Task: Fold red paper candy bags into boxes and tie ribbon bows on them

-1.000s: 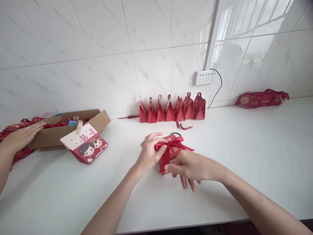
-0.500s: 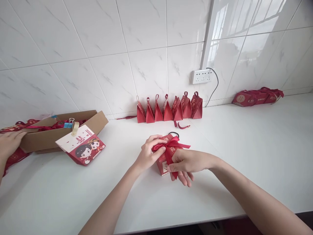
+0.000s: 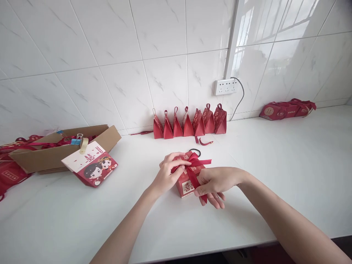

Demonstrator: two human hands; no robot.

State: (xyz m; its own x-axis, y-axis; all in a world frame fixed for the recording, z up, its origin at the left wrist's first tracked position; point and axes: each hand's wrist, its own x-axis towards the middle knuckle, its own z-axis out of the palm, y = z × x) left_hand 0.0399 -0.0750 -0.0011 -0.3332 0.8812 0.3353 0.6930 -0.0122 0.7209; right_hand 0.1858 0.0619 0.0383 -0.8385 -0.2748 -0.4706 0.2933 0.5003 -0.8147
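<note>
A small red gift box (image 3: pixel 184 186) with gold characters stands on the white counter (image 3: pixel 261 176) in front of me. A red ribbon bow (image 3: pixel 195 163) sits on its top. My left hand (image 3: pixel 168 173) pinches the bow's left loop between thumb and fingers. My right hand (image 3: pixel 214 182) grips the ribbon tail that hangs down the box's front, with its lower fingers stretched out beneath. A black hair tie (image 3: pixel 194 150) lies just behind the box.
A row of several red pyramid-shaped boxes (image 3: pixel 189 124) lines the tiled wall, with a loose ribbon piece (image 3: pixel 205 141) before it. At left are a cardboard box (image 3: pixel 59 152) with clips and a printed red-and-white card (image 3: pixel 92 164). Flat red bags (image 3: pixel 287 109) lie far right, near a wall socket (image 3: pixel 226 87).
Another person's hand at the far left has withdrawn out of view. My right hand slid down the ribbon tail toward the box's front. The left hand stays on the bow.
</note>
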